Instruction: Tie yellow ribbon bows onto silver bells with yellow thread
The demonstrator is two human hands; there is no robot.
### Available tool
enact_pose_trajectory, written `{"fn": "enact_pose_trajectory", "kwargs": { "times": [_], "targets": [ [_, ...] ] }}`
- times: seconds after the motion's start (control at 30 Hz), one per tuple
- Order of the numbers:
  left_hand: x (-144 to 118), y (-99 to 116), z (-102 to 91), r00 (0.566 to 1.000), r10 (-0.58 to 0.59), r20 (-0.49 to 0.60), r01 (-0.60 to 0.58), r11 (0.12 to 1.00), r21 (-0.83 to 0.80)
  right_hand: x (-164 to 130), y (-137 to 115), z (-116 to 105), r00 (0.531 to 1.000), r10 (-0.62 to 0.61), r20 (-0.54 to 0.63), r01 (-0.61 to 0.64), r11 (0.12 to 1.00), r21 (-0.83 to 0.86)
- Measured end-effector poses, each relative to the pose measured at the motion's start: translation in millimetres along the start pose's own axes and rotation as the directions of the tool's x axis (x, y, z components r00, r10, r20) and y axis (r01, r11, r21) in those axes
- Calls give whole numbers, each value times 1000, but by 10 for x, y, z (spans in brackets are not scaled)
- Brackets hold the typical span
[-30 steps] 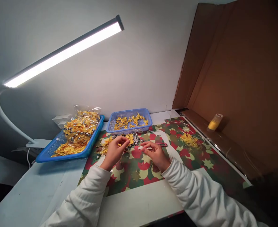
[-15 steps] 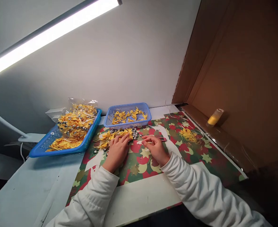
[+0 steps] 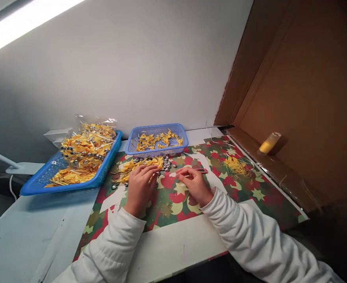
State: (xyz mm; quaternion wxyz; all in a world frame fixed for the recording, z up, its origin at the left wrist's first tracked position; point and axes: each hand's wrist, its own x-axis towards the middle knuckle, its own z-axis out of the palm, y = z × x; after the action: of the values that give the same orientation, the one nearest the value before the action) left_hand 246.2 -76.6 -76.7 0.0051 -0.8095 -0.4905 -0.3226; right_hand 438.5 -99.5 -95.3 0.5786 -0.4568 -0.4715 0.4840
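My left hand point(image 3: 141, 186) is raised just above the near edge of a heap of yellow ribbon bows with golden cords point(image 3: 126, 169). Its fingers are curled together at the tips; whatever they pinch is too small to name. My right hand point(image 3: 192, 182) hovers a short way to the right, thumb and forefinger pressed together on something thin that I cannot identify. Between and beyond the hands lie several small silver bell-like balls point(image 3: 167, 163). Close behind the right hand's fingers is a flat red tool point(image 3: 202, 171), partly hidden.
Behind the heap stands a blue basket point(image 3: 129, 151) of yellow bows. At left, a larger blue tray point(image 3: 28, 191) holds a clear bag of bows with silver balls point(image 3: 87, 145). Yellow threads point(image 3: 237, 166) lie on the patterned sheet at right, near a yellow spool point(image 3: 269, 144).
My left hand has lifted off the bows and its fingers have drawn together. My right hand keeps its pinch almost in place. The view has shifted slightly.
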Motion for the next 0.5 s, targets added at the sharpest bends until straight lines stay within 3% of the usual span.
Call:
{"fn": "enact_pose_trajectory", "kwargs": {
  "times": [0.1,0.23,0.5],
  "targets": [
    [-44,116,-60,993,44,-105,-63,980,-186,-39,-65,6,998,-5,61,3,999,41],
    [-120,247,-57,994,13,-108,-42,959,-280,-108,-132,30,982,-14,190,0,998,71],
    [-167,348,-5,986,-157,62,165,813,-558,-180,-103,66,974,-168,152,174,984,-32]
  ]
}}
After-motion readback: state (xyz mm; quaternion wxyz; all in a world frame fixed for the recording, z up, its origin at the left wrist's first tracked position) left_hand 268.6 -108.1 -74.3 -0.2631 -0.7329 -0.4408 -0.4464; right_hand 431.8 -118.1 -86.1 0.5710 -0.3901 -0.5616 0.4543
